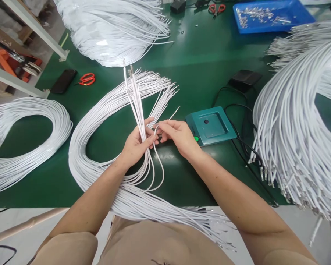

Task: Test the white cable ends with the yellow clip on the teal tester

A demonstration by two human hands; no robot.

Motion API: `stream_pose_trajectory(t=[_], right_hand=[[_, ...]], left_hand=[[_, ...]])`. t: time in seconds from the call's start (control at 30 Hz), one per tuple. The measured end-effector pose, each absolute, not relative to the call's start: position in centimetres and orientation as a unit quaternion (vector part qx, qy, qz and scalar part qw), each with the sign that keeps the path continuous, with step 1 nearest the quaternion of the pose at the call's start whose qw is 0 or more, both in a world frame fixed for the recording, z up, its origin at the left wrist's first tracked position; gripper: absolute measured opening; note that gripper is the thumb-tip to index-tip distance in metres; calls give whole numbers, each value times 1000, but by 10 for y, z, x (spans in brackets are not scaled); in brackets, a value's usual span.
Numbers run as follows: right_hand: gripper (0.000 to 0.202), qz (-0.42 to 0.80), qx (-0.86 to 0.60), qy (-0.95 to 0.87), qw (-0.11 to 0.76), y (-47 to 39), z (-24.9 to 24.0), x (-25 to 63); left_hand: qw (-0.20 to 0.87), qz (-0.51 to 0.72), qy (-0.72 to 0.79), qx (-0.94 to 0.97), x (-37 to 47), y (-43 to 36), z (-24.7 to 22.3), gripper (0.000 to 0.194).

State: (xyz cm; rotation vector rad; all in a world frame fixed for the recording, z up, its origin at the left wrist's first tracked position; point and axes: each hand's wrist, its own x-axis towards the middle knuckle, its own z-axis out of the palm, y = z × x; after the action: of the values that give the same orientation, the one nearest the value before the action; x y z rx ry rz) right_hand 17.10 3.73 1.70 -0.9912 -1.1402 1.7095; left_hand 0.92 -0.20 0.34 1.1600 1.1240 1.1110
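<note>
My left hand (139,143) is closed round several white cables (138,106), whose metal-tipped ends stick up past the fingers. Between both hands, one separate white cable loops up from below. The fingertips of my right hand (179,136) pinch the end of that cable, beside a small metal piece too small to make out well. Beneath my hands a large curved bundle of white cables (79,140) lies on the green table, its near ends running over the front edge. Just right of my right hand sits a teal device (212,125) with a lit green button.
More white cable bundles lie at the left (44,147), back (113,29) and right (287,121). Behind are red-handled scissors (86,78), a black phone (63,81), red-handled pliers (216,10) and a blue tray (295,14) of small metal parts. Black cords (241,147) run beside the device.
</note>
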Motion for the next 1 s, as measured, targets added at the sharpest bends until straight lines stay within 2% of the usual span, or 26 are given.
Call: stream_pose_trajectory(t=[0.13,0.37,0.53,0.63,0.73,0.9,1.0], right_hand=[[17,661,-417,-464,418,36,22,170],[19,654,-423,-455,431,36,18,169],[19,622,-437,-495,421,36,14,169],[14,546,-458,-562,419,35,11,169],[11,416,-451,-666,423,33,10,172],[24,184,-361,-842,356,32,13,180],[22,188,-391,-833,344,35,16,182]], left_hand=[[559,473,473,489,8,-2,2,56],[583,469,449,489,6,-4,0,54],[593,450,457,487,5,-3,3,46],[611,455,454,463,5,-3,3,44],[634,458,449,432,5,-2,4,45],[661,471,440,384,5,-2,7,40],[658,475,438,386,4,-1,8,41]])
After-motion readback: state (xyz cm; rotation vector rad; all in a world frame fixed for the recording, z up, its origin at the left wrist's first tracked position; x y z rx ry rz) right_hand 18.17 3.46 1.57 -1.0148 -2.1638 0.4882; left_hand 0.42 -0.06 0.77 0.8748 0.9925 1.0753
